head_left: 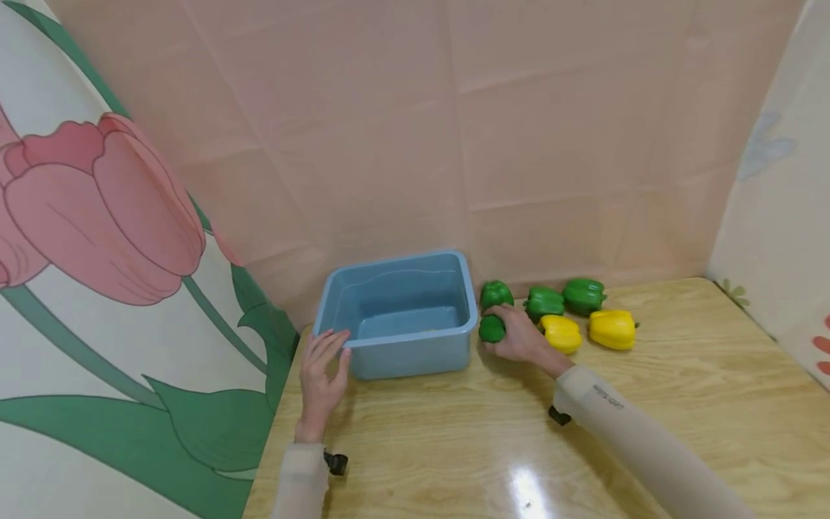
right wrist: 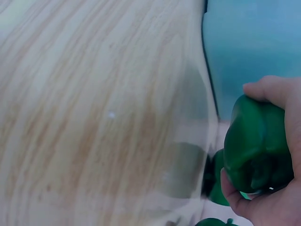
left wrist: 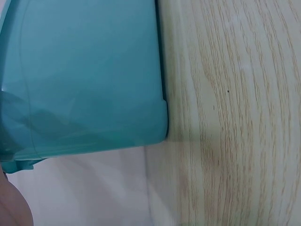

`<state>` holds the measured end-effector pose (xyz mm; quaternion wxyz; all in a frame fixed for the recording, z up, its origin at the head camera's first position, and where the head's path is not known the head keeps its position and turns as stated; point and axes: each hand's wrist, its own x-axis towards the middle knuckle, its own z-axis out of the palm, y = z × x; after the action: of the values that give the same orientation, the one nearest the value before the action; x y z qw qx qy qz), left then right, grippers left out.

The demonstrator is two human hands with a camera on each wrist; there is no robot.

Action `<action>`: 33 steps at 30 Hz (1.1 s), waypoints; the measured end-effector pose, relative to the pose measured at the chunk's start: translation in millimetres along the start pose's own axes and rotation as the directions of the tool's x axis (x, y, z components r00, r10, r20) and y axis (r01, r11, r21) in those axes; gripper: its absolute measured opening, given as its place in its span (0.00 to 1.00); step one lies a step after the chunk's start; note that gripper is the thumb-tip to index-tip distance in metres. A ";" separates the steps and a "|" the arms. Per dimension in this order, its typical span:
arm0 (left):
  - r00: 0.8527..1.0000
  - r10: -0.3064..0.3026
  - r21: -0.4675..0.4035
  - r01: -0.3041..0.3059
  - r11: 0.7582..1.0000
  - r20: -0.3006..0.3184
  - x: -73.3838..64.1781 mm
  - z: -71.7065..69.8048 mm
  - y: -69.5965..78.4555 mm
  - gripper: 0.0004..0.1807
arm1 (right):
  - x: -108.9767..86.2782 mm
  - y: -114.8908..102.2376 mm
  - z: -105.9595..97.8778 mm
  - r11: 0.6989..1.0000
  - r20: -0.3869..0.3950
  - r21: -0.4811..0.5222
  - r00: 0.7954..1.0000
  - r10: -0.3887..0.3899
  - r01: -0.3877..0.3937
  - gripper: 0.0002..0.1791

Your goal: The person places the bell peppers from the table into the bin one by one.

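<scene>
Head view: the right hand grips a green pepper just right of the tub; the left hand rests, fingers relaxed, at its rim. The glossy pepper could slip if pinched loosely — or bump the wall if carried low. Hidden: the tub's near floor — and, in left wrist view, most of the left hand.

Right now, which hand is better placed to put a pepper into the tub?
Probably the right hand: it holds a green pepper beside the tub, while the left hand, at the tub's opposite end, holds none.
</scene>
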<state>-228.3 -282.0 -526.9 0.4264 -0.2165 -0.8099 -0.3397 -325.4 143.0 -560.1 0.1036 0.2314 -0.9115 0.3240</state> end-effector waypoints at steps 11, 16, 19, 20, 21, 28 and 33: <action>1.000 -0.011 0.000 0.011 1.000 0.002 -2.1 -0.5 3.4 0.20 | -2.5 -8.5 -6.5 1.000 -0.031 -0.021 1.000 0.006 -0.007 0.33; 1.000 -0.011 0.003 0.011 1.000 0.004 -1.7 0.4 3.3 0.20 | -2.2 -10.6 -14.1 1.000 -0.035 -0.031 0.999 -0.007 0.006 0.34; 1.000 -0.009 0.003 0.009 1.000 0.003 -1.4 1.0 3.1 0.20 | -0.1 -13.0 -20.6 1.000 -0.046 -0.014 0.999 -0.009 0.008 0.34; 1.000 -0.008 0.002 0.008 1.000 0.002 -1.2 1.2 3.0 0.19 | 0.7 -14.0 -23.0 1.000 -0.052 -0.007 0.999 -0.010 0.010 0.34; 1.000 -0.008 0.001 0.008 1.000 0.002 -1.0 1.3 2.8 0.19 | 1.7 -15.1 -25.5 1.000 -0.059 0.001 0.998 -0.011 0.011 0.34; 1.000 0.007 -0.008 -0.007 1.000 -0.007 -0.2 1.3 0.8 0.19 | 7.2 -20.1 -39.2 1.000 -0.088 0.030 0.996 -0.006 0.008 0.34; 1.000 0.010 -0.013 -0.010 1.000 -0.009 0.4 1.4 0.3 0.19 | 11.5 -17.7 -42.7 1.000 -0.095 0.022 0.996 0.004 -0.002 0.35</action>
<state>-229.1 -280.7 -527.0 0.4300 -0.2217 -0.8048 -0.3438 -325.2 154.1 -513.8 0.1437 0.2155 -0.9023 0.3447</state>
